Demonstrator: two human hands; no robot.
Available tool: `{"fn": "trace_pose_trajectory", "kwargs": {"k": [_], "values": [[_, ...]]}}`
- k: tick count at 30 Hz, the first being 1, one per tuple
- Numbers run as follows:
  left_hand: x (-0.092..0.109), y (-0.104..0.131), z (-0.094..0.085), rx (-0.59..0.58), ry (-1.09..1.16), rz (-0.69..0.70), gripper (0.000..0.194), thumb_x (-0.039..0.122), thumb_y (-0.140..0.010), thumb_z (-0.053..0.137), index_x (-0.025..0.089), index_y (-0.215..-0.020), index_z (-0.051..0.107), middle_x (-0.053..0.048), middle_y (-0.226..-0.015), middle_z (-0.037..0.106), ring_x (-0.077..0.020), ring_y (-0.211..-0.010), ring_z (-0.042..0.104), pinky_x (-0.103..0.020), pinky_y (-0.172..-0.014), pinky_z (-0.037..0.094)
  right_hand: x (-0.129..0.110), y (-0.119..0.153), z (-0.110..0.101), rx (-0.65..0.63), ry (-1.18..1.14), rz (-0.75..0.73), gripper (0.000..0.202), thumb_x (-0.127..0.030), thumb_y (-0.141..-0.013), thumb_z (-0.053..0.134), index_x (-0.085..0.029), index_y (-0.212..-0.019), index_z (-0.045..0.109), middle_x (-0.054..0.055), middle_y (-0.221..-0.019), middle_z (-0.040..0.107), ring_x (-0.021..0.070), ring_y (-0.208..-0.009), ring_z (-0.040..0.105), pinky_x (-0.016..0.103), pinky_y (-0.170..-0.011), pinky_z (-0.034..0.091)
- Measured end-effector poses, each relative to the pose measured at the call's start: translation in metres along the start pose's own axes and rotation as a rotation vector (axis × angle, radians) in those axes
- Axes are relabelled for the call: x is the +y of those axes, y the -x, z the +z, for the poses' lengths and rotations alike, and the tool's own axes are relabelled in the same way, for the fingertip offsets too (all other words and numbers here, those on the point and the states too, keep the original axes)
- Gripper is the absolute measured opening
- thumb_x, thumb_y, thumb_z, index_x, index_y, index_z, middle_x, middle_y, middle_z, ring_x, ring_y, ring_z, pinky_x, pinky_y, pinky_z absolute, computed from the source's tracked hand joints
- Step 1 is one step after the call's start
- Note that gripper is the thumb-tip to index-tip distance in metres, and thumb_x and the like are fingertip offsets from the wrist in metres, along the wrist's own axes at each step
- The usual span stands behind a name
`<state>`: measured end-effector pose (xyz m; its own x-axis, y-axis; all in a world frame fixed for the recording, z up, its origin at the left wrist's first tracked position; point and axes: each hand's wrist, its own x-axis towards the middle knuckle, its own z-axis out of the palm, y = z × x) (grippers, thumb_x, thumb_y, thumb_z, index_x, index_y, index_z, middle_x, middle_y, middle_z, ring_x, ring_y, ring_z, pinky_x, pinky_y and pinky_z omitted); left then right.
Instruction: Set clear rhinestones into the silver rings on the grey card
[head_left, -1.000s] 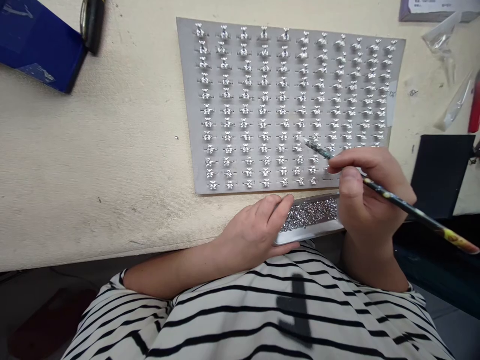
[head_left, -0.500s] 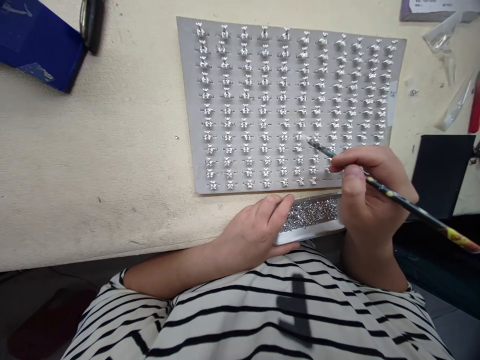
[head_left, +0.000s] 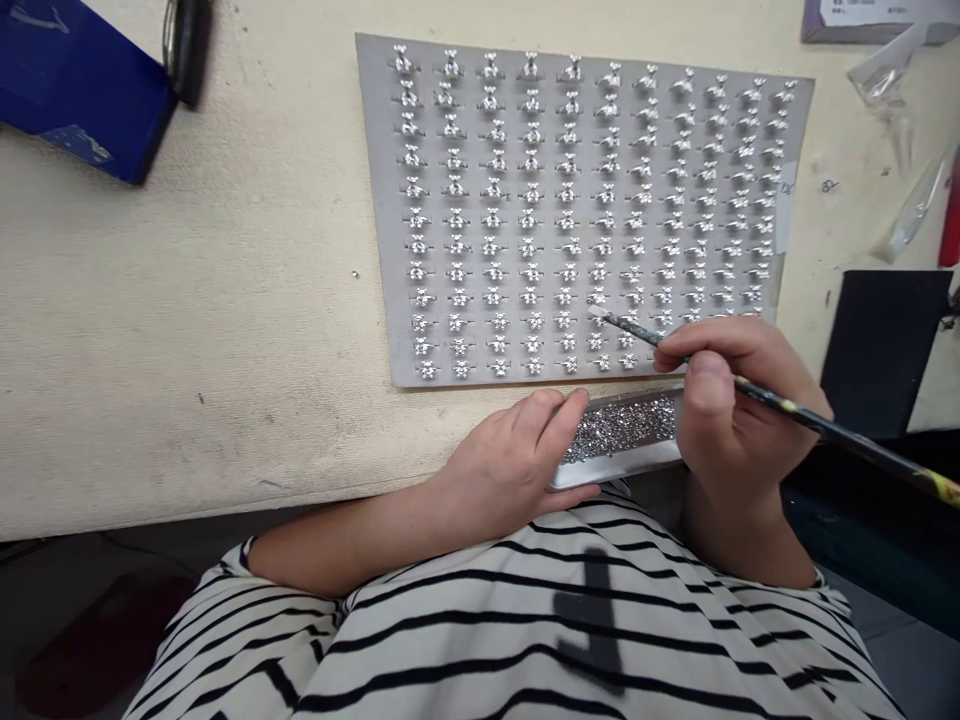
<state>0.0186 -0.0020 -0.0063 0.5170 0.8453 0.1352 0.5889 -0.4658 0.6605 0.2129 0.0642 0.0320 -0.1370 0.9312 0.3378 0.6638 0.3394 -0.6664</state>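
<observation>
A grey board (head_left: 381, 300) lies on the table, set with rows of small silvery bear-shaped rings (head_left: 531, 190). My right hand (head_left: 742, 410) pinches a thin dark pencil-like stick (head_left: 806, 412) with a pale tip. That tip is over the lower middle of the board, close to one of the rings; whether it touches cannot be made out. Below the board, at the table's front edge, is a shallow clear tray (head_left: 630, 465) of tiny glittering stones (head_left: 622, 428). My left hand (head_left: 510, 455) grips the tray's left end, fingers on top and thumb beneath.
A dark blue box (head_left: 82, 90) and a black-handled object (head_left: 187, 50) occupy the upper left. To the right are a black flat piece (head_left: 870, 350), clear plastic bags (head_left: 889, 75) and a purple-edged box (head_left: 870, 20). A single loose stone (head_left: 355, 274) lies left of the board.
My right hand has moved slightly down toward me, bringing the stick's tip down and a little left across the board. My left hand stays on the tray.
</observation>
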Motion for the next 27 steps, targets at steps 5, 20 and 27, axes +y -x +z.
{"fn": "trace_pose_trajectory", "kwargs": {"k": [5, 20, 27], "values": [[0.0005, -0.0001, -0.0001, -0.012, 0.01, -0.016, 0.08, 0.051, -0.087, 0.074, 0.003, -0.141, 0.04, -0.018, -0.118, 0.062, -0.0255, -0.104, 0.066, -0.035, -0.08, 0.062, 0.0004, -0.0009, -0.0003, -0.023, 0.073, -0.098, 0.018, -0.016, -0.088, 0.054, -0.024, -0.095, 0.068, -0.001, -0.087, 0.073, 0.0165, -0.086, 0.069, 0.039, -0.085, 0.05], [0.0002, 0.0014, 0.001, -0.02, 0.015, -0.024, 0.08, 0.051, -0.089, 0.071, 0.004, -0.143, 0.038, -0.018, -0.118, 0.062, -0.0257, -0.101, 0.066, -0.037, -0.077, 0.062, -0.0075, 0.0003, -0.002, -0.052, 0.121, -0.122, 0.018, -0.014, -0.086, 0.055, -0.027, -0.091, 0.066, -0.003, -0.082, 0.073, 0.016, -0.079, 0.069, 0.041, -0.083, 0.048], [0.0002, 0.0006, 0.0008, -0.011, 0.021, -0.021, 0.08, 0.051, -0.087, 0.073, 0.004, -0.142, 0.039, -0.018, -0.118, 0.062, -0.0258, -0.102, 0.066, -0.036, -0.077, 0.062, -0.008, 0.0029, -0.0007, -0.002, 0.159, -0.05, 0.018, -0.019, -0.089, 0.053, -0.028, -0.089, 0.068, -0.003, -0.077, 0.071, 0.0158, -0.075, 0.067, 0.04, -0.081, 0.049]]}}
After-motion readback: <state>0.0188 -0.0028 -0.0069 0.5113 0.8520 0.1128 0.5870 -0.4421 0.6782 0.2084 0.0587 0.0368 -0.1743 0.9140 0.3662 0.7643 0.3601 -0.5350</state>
